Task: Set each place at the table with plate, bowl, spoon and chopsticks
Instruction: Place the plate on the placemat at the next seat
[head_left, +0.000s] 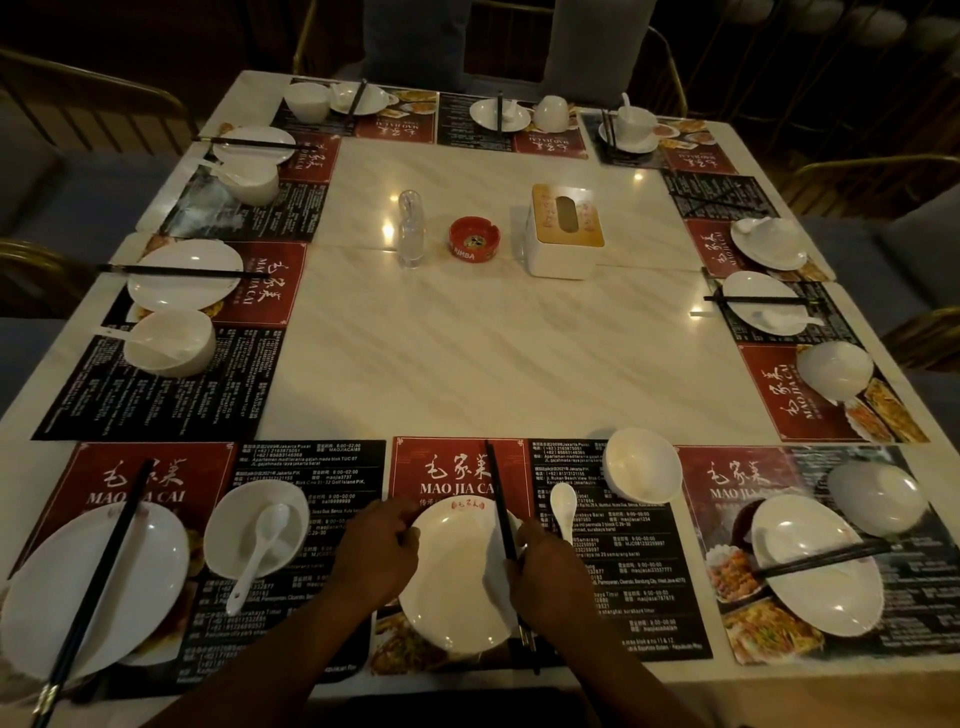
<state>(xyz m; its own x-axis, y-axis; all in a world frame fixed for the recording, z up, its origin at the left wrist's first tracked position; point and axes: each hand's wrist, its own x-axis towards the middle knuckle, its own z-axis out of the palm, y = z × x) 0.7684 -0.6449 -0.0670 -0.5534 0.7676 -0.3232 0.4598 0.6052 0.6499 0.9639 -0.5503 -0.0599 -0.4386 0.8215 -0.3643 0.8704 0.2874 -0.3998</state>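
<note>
At the near middle place a white plate (457, 571) lies on a red and black placemat (613, 582). My left hand (376, 551) grips the plate's left rim. My right hand (545, 564) holds the plate's right rim, where black chopsticks (500, 512) lie across the edge. A white spoon (563, 506) rests on the mat just right of the plate. Beyond the spoon stands a white bowl (644, 465).
Set places ring the marble table (493, 353): a plate with chopsticks (93, 587) and a bowl with spoon (254, 530) at near left, a plate (815, 564) and bowl (878, 499) at near right. A red ashtray (474, 238), a clear bottle (410, 228) and a tissue box (566, 231) stand mid-table.
</note>
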